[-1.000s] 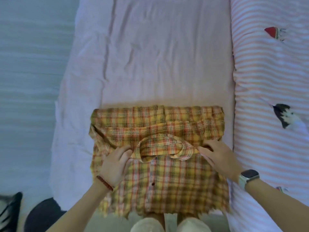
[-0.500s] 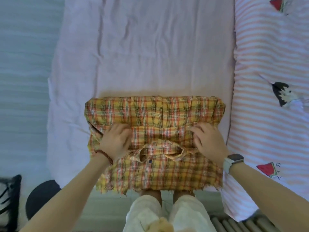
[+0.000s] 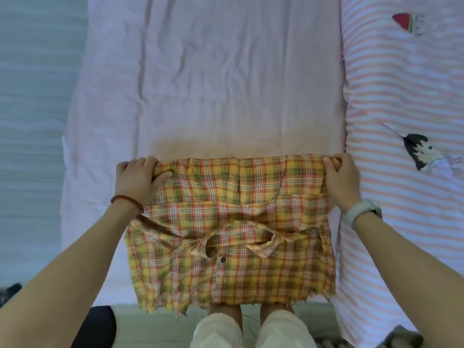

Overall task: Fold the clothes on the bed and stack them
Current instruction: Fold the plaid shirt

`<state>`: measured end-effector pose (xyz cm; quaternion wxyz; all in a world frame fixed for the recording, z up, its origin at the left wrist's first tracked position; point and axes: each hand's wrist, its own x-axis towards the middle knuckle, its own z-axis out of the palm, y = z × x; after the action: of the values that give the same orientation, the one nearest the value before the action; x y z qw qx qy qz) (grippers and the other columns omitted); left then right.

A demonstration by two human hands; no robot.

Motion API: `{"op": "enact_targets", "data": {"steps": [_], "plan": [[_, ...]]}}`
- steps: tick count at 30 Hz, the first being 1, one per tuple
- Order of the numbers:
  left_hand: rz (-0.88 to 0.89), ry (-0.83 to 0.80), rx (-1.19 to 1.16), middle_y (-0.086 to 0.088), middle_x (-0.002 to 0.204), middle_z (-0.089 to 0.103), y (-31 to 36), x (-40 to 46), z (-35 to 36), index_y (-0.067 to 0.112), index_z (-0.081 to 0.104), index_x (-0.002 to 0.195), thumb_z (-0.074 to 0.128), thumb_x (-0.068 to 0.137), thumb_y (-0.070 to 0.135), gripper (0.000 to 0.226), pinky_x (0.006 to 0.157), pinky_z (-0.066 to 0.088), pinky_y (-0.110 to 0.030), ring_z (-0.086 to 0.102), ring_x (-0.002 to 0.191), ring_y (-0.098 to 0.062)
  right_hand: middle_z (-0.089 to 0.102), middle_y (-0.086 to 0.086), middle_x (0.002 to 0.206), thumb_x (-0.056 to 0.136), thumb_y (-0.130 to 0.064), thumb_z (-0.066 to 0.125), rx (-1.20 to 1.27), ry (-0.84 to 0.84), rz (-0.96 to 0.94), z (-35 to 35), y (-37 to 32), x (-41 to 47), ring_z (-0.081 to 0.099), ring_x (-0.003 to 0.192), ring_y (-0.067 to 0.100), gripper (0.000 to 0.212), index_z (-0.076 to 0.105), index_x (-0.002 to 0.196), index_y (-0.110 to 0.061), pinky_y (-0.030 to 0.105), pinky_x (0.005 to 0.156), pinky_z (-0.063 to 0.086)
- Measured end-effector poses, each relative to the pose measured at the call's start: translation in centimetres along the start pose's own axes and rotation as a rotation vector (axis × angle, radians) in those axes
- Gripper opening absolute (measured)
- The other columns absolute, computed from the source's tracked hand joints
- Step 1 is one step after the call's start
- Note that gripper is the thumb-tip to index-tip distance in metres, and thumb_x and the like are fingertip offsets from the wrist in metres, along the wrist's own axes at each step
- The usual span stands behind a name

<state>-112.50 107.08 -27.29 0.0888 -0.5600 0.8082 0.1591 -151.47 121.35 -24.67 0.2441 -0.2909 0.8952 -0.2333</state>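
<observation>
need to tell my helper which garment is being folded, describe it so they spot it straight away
On the pale pink bed sheet, at its near edge, lies the plaid shirt, its far corners gripped by the left hand and right hand. It is the only checked yellow-orange cloth; the quilt beside it is striped.

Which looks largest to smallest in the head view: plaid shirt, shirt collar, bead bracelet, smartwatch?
1. plaid shirt, by far the largest.
2. shirt collar, a band across the shirt's middle.
3 and 4. bead bracelet and smartwatch: they look alike in size, so I would not rank them.
</observation>
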Motion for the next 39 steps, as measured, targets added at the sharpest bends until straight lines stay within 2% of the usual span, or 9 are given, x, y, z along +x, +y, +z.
{"op": "enact_targets", "data": {"steps": [6, 11, 14, 21, 26, 30, 33, 36, 39], "plan": [[-0.140, -0.089, 0.033, -0.013, 0.128, 0.051, 0.0, 0.0, 0.3, 0.017, 0.051, 0.128, 0.051, 0.087, 0.051, 0.053, 0.102, 0.024, -0.050, 0.043, 0.119, -0.033, 0.051, 0.015, 0.118, 0.098, -0.024, 0.040, -0.395, -0.031, -0.045, 0.2, -0.5, -0.1, 0.052, 0.100, 0.036, 0.028, 0.050, 0.118, -0.007, 0.042, 0.078, 0.042], [0.079, -0.105, 0.062, 0.001, 0.150, 0.031, 0.5, 1.9, -0.3, 0.029, 0.031, 0.144, 0.043, 0.091, 0.051, 0.058, 0.111, -0.001, -0.055, 0.020, 0.140, -0.023, 0.055, 0.015, 0.125, 0.095, -0.016, 0.048, -0.613, -0.229, -0.644, 0.2, -2.1, 0.9, 0.050, 0.117, 0.034, 0.032, 0.055, 0.124, -0.005, 0.053, 0.102, 0.030], [0.235, -0.019, -0.028, -0.010, 0.129, 0.055, 3.1, 0.9, -1.6, 0.016, 0.053, 0.128, 0.036, 0.089, 0.054, 0.058, 0.105, 0.024, -0.054, 0.047, 0.122, -0.031, 0.065, 0.010, 0.101, 0.092, -0.022, 0.048, -0.540, -0.335, -0.937, 0.8, -3.9, -0.8, 0.062, 0.088, 0.029, 0.031, 0.062, 0.115, -0.006, 0.042, 0.079, 0.049], [0.280, -0.517, -0.364, 0.000, 0.134, 0.048, 8.3, -10.3, 2.6, 0.017, 0.036, 0.141, 0.027, 0.089, 0.065, 0.071, 0.098, 0.038, -0.033, 0.044, 0.121, -0.019, 0.048, 0.001, 0.134, 0.098, -0.041, 0.032, -0.491, -0.919, -0.717, 3.6, -0.1, -11.2, 0.046, 0.115, 0.016, 0.051, 0.030, 0.144, -0.018, 0.030, 0.095, 0.039], [0.512, -0.656, -0.225, 0.005, 0.119, 0.061, 6.7, -14.4, 4.2, 0.020, 0.068, 0.107, 0.024, 0.095, 0.056, 0.058, 0.100, 0.037, -0.033, 0.041, 0.125, -0.013, 0.061, -0.001, 0.119, 0.099, -0.035, 0.026, -0.647, -1.152, -0.779, 2.3, 4.3, -16.4, 0.048, 0.110, 0.017, 0.041, 0.050, 0.130, -0.022, 0.035, 0.107, 0.026], [0.535, -0.223, -0.289, -0.005, 0.090, 0.068, 5.9, -11.3, 2.4, 0.010, 0.071, 0.082, 0.043, 0.091, 0.035, 0.038, 0.079, 0.051, -0.045, 0.060, 0.094, -0.025, 0.065, 0.000, 0.093, 0.097, -0.026, 0.037, -0.440, -0.840, -0.706, 2.6, 2.2, -14.8, 0.053, 0.083, 0.015, 0.030, 0.064, 0.106, -0.014, 0.032, 0.082, 0.044], [0.362, 0.109, -0.168, -0.010, 0.113, 0.064, 5.2, -6.2, 1.2, 0.012, 0.068, 0.106, 0.045, 0.089, 0.035, 0.036, 0.090, 0.042, -0.054, 0.056, 0.110, -0.034, 0.065, 0.007, 0.096, 0.089, -0.007, 0.053, -0.418, -0.454, -0.813, 3.1, -0.7, -10.6, 0.059, 0.089, 0.024, 0.024, 0.064, 0.110, -0.007, 0.036, 0.077, 0.045], [0.098, -0.090, -0.018, -0.004, 0.150, 0.029, 2.6, -0.5, 0.7, 0.024, 0.032, 0.143, 0.052, 0.089, 0.046, 0.062, 0.110, 0.015, -0.055, 0.020, 0.140, -0.029, 0.049, 0.011, 0.135, 0.094, -0.013, 0.048, -0.600, -0.283, -0.713, 2.8, -2.5, -4.4, 0.043, 0.126, 0.030, 0.039, 0.048, 0.133, -0.010, 0.046, 0.103, 0.032], [-0.035, -0.398, 0.108, 0.003, 0.155, 0.017, -0.2, 2.9, 0.2, 0.032, 0.009, 0.148, 0.054, 0.081, 0.062, 0.086, 0.113, 0.003, -0.053, 0.007, 0.143, -0.022, 0.008, 0.001, 0.158, 0.097, -0.027, 0.042, -0.824, -0.478, -0.540, 1.6, -2.6, 1.3, 0.009, 0.144, 0.021, 0.061, 0.011, 0.149, -0.019, 0.046, 0.114, 0.011]]}}
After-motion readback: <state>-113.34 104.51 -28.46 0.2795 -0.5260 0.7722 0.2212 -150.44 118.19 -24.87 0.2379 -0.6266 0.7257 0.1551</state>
